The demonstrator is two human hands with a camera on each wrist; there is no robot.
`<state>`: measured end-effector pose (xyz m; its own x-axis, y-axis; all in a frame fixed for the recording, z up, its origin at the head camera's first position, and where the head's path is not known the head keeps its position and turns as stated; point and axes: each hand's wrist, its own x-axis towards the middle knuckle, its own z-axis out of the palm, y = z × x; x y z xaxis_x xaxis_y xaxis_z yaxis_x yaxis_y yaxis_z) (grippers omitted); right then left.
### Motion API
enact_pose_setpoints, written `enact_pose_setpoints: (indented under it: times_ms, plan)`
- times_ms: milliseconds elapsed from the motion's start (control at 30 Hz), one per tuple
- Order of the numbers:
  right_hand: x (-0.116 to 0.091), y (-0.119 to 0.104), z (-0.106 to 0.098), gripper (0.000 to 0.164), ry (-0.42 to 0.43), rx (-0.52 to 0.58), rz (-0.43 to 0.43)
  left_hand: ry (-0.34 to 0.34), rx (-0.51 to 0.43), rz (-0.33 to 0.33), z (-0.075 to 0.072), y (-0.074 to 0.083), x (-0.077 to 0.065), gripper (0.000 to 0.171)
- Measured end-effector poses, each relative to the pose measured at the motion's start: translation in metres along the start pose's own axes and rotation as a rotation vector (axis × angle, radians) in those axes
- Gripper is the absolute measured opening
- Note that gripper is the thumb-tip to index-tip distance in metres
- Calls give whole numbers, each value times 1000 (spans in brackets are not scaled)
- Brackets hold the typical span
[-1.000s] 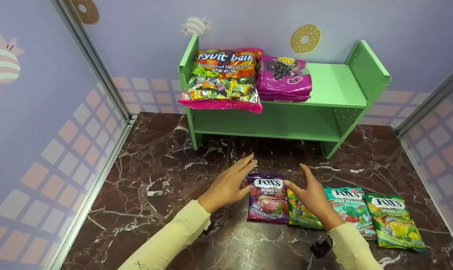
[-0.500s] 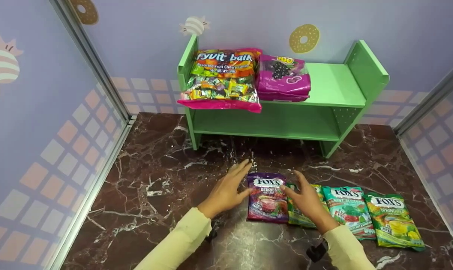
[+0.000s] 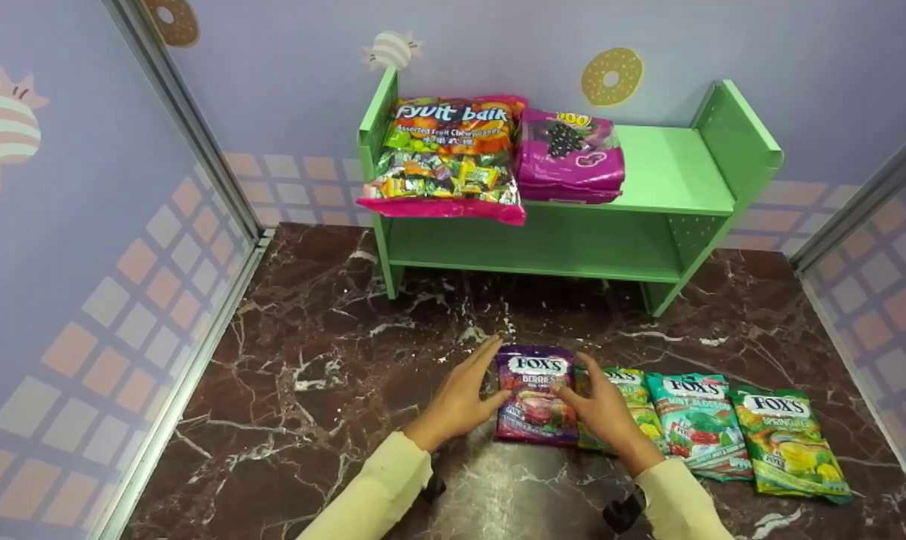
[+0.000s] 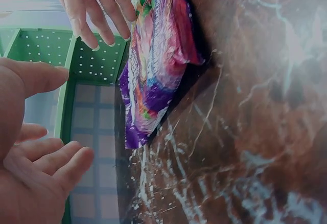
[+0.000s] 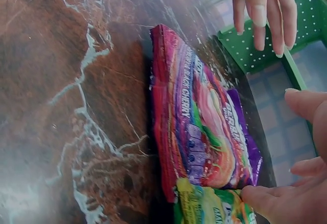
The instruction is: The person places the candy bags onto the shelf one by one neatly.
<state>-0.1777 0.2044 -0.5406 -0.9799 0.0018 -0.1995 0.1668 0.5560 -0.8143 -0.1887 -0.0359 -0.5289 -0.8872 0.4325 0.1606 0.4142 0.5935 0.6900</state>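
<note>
A purple Fox's Berries candy bag lies flat on the dark marbled table, between both hands in the head view. My left hand is beside its left edge with straight fingers, the thumb tip right at the bag's side. On the other side, my right hand reaches over a yellow-green Fox's bag, its thumb overlapping the purple bag. In the right wrist view, a fingertip of this hand meets the end of the yellow-green bag. The left wrist view has the purple bag resting on the table, apart from the left palm.
A teal Mint Blossom bag and a green Spring Tea bag lie to the right. Behind stands a green two-tier shelf, bearing a large Fruit Baik candy bag and a magenta bag on top. Patterned walls enclose the table.
My right hand has moved left and slightly down toward the purple bag, uncovering more of the yellow-green bag. My left hand has shifted slightly toward me. The bags have stayed in place.
</note>
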Motion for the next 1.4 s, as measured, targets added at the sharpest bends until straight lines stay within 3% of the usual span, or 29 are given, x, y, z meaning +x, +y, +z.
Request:
enact_pose_setpoints:
  times_ms: [133, 367, 467, 767, 1133, 1400]
  plan:
    - [-1, 0, 3, 81, 2, -7, 8, 7, -41, -42, 6, -2, -3, 76]
    - [-2, 1, 8, 77, 23, 20, -4, 4, -265, -138, 16, -6, -8, 77]
    - [-2, 1, 10, 77, 32, 5, -14, 5, -320, -187, 19, -8, -10, 78]
    - [-2, -2, 20, 79, 2, 43, -7, 54, -298, -247, 20, -14, -16, 77]
    - [-3, -6, 35, 73, 97, 30, -45, 47, -313, -285, 21, -19, -23, 77]
    - [-6, -15, 46, 69, 96, 57, -23, 61, -297, -295, 22, -21, -28, 77]
